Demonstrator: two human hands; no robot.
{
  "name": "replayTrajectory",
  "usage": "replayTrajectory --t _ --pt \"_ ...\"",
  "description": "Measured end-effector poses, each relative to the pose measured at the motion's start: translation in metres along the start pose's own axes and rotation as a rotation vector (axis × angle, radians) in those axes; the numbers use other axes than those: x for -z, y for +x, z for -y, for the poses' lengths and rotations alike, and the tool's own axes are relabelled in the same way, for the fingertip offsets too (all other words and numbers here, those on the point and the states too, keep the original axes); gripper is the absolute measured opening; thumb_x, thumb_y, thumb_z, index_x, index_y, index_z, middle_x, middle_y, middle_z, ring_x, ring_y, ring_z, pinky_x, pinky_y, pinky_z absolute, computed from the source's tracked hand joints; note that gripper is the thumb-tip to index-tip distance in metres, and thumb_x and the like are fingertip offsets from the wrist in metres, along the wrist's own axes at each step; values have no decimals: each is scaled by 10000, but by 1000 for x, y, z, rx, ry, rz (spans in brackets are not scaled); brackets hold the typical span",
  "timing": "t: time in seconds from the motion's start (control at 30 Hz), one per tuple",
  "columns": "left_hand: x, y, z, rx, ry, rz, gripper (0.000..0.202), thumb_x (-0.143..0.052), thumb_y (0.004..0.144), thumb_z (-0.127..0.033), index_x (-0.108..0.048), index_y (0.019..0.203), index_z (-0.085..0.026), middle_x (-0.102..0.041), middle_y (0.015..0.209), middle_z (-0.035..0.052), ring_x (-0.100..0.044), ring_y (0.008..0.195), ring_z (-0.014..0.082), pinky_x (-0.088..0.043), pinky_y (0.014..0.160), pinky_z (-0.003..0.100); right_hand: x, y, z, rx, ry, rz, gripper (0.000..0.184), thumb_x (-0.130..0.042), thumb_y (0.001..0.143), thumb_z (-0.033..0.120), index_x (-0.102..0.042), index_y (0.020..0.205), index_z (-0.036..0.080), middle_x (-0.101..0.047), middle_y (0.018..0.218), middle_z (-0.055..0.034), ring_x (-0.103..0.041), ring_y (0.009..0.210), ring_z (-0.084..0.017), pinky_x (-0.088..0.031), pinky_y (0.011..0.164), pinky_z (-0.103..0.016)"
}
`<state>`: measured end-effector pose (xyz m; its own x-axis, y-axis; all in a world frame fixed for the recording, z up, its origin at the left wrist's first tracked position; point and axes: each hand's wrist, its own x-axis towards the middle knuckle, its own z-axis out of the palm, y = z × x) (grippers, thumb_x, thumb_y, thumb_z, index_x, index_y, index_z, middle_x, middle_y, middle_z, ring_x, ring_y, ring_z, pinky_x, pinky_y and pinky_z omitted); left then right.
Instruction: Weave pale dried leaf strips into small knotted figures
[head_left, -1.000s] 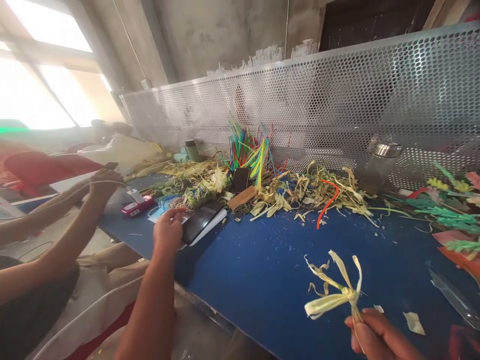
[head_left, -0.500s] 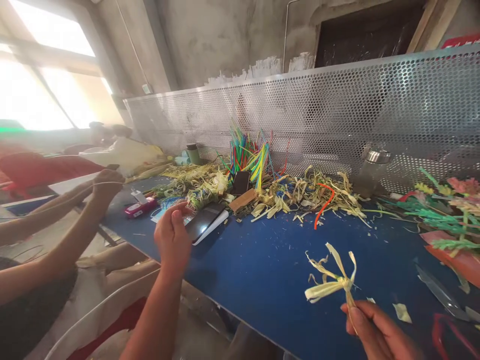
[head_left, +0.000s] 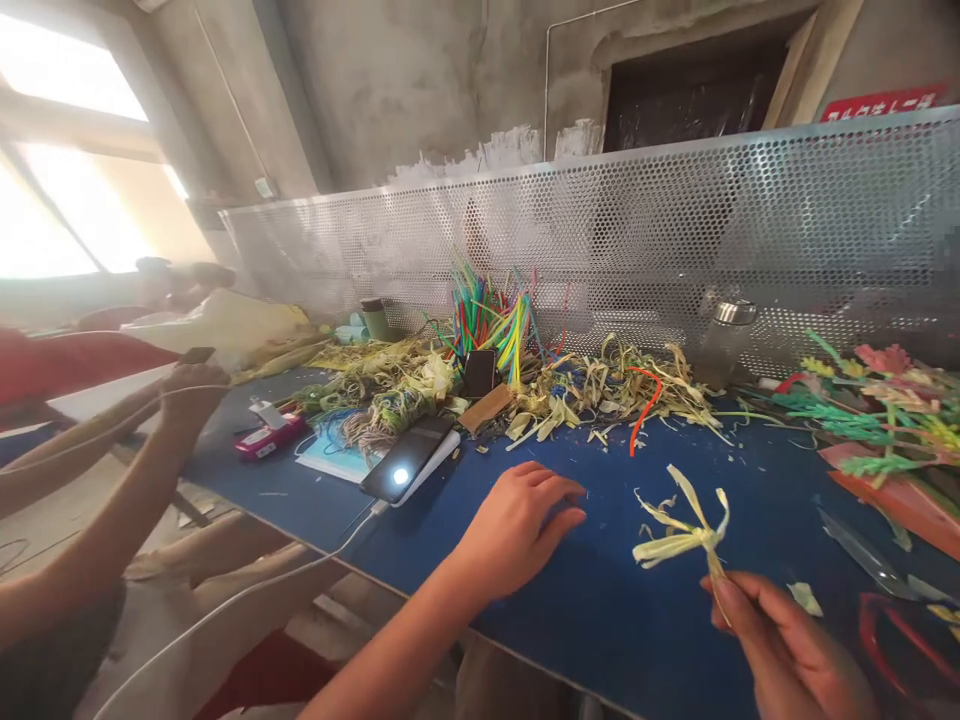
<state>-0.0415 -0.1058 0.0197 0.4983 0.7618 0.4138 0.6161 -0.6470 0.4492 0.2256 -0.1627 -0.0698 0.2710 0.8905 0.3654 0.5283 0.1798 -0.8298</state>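
Between the thumb and fingers of my right hand (head_left: 780,630) is the stem of a small flower-like piece made of pale dried husk strips (head_left: 701,540). Its strips fan out upward and to the left. My left hand (head_left: 517,530) hovers over the blue table (head_left: 570,620), left of the husk piece and apart from it. Thumb and fingers of that hand are spread, with nothing visible between them. A loose heap of dried husk strips (head_left: 577,400) lies beyond both hands, with a bent orange strip (head_left: 646,408) at its front.
A phone (head_left: 411,462) with a white cable (head_left: 330,552) lies at the left, near a pink box (head_left: 270,436). Colourful stems (head_left: 487,310) stand at the back before a perforated metal screen (head_left: 675,220). A glass bottle (head_left: 727,340) and artificial flowers (head_left: 885,410) are right. A co-worker's hand (head_left: 191,395) is far left.
My left hand has moved right from beside the phone, and its fingers have spread. My right hand still holds the husk flower, little changed. The view has shifted slightly.
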Motion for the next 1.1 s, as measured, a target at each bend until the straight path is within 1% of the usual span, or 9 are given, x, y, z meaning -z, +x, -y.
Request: replayTrajectory --t 0.13,0.3,0.4,0.57,0.63,0.73,0.9,0.97,1.1 --pt "7 15 -1 -14 -43 76 328 -424 941 -388 -623 1139 -220 -694 1062 63 -605 1004 207 -443 893 339 -2 8 21 77 -14 82 329 -575 832 507 -687 835 197 -674 678 -13 -643 607 -147 -501 573 -188" --pt "-2 38 11 97 -266 -25 342 -428 929 -415 -623 1120 -209 -695 1025 75 -624 958 210 -458 843 325 0 38 73 303 -167 218 306 -471 928 406 -615 741 211 -631 662 3 -587 666 -128 -423 677 -220" --pt "-12 58 13 166 -503 -81 383 -418 916 -468 -624 1038 -169 -700 919 76 -641 866 202 -473 790 316 -3 70 86 406 -291 228 283 -467 941 356 -596 738 207 -632 673 13 -568 686 -125 -367 723 -243" --pt "-24 90 8 242 -615 -150 461 -465 859 -538 -638 1039 -151 -694 1002 99 -623 934 225 -460 765 312 -15 119 74 445 -398 187 267 -480 941 340 -607 756 196 -656 695 16 -563 676 -114 -311 738 -248" --pt "-30 102 6 267 -592 -191 460 -485 837 -545 -659 995 -150 -690 1006 97 -611 926 224 -450 753 308 -20 128 67 419 -388 199 270 -473 943 336 -621 766 195 -663 696 6 -570 676 -116 -306 711 -241" --pt "-40 117 5 315 -549 -254 420 -497 824 -529 -661 883 -147 -671 879 67 -585 803 187 -431 683 284 -25 131 59 382 -371 196 252 -476 939 314 -625 774 196 -675 715 1 -589 698 -124 -301 702 -241" --pt "-58 129 2 273 -642 -103 417 -502 822 -518 -667 917 -147 -516 633 -9 -464 605 130 -378 592 258 -29 124 39 328 -333 207 204 -487 916 244 -634 781 202 -688 730 -6 -612 733 -137 -307 737 -251" --pt "-62 128 4 236 -711 -45 405 -533 811 -508 -671 939 -148 -513 630 -8 -477 633 138 -394 632 267 -30 123 33 284 -290 228 197 -477 910 220 -635 793 204 -689 732 -5 -614 726 -134 -316 717 -242" --pt "-64 124 15 223 -812 44 352 -642 758 -445 -666 963 -160 -616 749 24 -526 706 153 -415 704 287 -33 123 32 282 -261 229 224 -465 914 246 -617 755 202 -678 709 -5 -598 694 -129 -318 678 -235"
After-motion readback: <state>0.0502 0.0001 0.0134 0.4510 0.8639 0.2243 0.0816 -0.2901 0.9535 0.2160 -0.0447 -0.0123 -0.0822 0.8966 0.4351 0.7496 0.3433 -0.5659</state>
